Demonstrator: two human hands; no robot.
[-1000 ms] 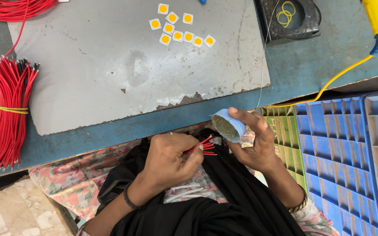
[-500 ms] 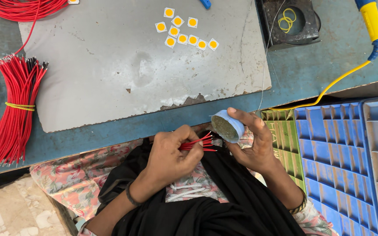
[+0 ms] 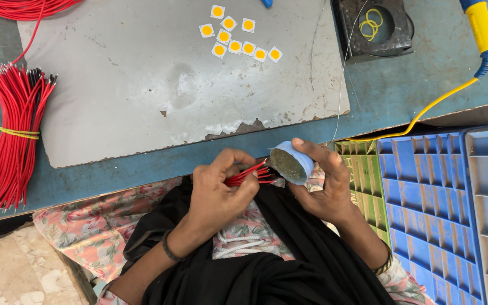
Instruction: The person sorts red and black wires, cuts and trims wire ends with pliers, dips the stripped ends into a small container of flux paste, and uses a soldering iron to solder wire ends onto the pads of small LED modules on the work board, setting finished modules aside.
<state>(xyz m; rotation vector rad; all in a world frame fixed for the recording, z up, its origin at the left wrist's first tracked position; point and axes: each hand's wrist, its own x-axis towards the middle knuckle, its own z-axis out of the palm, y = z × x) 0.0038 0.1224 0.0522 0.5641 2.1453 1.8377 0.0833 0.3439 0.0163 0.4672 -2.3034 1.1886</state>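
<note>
Worktop [image 3: 402, 96]: blue-grey painted surface; we see a scuffed grey sheet [image 3: 170, 85] laid over it.
Left hand [image 3: 218, 192]: clenched on a few short red wires [image 3: 249, 174], above our lap.
Right hand [image 3: 326, 186]: grasping a small round blue tin [image 3: 292, 162], tilted, its mouth touching the wire tips.
Surroundings: tied bundle of red wires [image 3: 12, 141] lies far left; square white chips with yellow centres [image 3: 238, 36] sit near the top; blue compartment trays [image 3: 453, 197] stand right.
Floor [image 3: 7, 271]: pale stone tiles.

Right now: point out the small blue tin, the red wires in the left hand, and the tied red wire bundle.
small blue tin [image 3: 292, 162], head view, on its open dark inside.
red wires [image 3: 248, 174], head view, on the strands past the fingers.
tied red wire bundle [image 3: 12, 148], head view, mid-length below the yellow tie.
</note>
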